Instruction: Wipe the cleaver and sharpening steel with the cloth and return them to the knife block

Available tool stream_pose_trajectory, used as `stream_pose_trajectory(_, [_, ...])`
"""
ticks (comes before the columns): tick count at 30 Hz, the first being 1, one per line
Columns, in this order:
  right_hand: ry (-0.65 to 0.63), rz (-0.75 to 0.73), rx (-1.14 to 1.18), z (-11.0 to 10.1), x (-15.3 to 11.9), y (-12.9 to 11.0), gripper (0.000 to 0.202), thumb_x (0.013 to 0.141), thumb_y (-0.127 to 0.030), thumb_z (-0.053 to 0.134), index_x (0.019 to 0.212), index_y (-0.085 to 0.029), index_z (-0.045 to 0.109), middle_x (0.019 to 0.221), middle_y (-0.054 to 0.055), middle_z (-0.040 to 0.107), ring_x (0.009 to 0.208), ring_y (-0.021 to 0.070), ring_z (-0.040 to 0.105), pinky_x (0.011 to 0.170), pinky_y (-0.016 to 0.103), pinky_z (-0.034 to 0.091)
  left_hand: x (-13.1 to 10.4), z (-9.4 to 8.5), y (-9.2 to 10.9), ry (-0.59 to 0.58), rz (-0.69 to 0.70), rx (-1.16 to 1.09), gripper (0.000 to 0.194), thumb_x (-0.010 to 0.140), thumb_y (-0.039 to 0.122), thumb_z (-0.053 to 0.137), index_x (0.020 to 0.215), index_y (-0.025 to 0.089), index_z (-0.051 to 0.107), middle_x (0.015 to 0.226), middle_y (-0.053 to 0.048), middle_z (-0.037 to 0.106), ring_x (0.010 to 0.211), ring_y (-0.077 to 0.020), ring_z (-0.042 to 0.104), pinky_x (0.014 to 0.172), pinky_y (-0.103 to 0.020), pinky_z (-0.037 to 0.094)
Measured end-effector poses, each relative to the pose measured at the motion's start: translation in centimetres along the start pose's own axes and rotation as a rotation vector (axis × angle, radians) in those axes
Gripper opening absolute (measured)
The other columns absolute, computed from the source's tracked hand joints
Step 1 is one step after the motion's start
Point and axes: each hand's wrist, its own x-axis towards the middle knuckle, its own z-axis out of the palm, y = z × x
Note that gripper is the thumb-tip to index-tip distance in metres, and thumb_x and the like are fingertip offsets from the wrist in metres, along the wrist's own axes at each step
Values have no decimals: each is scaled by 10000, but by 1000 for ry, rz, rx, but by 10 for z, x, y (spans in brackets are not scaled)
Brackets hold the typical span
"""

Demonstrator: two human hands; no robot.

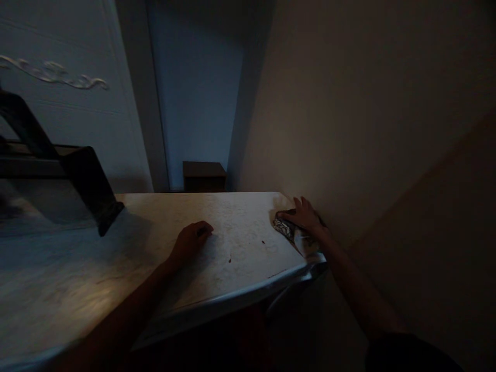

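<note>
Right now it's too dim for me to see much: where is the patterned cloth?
The patterned cloth lies at the countertop's right edge by the wall, under the right hand.

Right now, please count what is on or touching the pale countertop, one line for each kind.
Hands: 2, left hand and right hand
Patterned cloth: 1, under the right hand
Dark rack: 1
Total: 4

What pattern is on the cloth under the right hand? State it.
The cloth under the right hand looks dark-and-light mottled; dim light hides detail. Head view shows it.
</note>
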Motion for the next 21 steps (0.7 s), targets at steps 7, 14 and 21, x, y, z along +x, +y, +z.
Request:
stream_pose_trajectory(7, [-217, 25, -73, 12, 1, 9, 730, 831, -738, 449, 1143, -109, 649, 1151, 210, 673, 1081, 349, 625, 900, 424, 449, -3, 0, 2, 6, -8, 85, 211, 746, 324, 530, 828, 203, 683, 889, -69, 715, 882, -248, 647, 841, -376, 481])
stream_pose_trajectory(14, [-75, 77, -172, 24, -8, -27, 645, 895, -644, 374, 1091, -117, 690, 1082, 226, 674, 1032, 381, 634, 840, 466, 467, -5, 0, 6, 22, -11, -67, 147, 719, 212, 521, 756, 183, 661, 821, -46, 710, 822, -200, 658, 815, -323, 499])
stream_pose_trajectory(21, [16, -111, -54, 47, -11, -109, 578, 898, -590, 379, 1007, -126, 706, 1015, 248, 667, 961, 422, 634, 749, 535, 478, -18, -31, 16, -36, 127, 55, 238, 694, 64, 475, 747, 188, 672, 802, -35, 712, 766, -168, 644, 733, -279, 501])
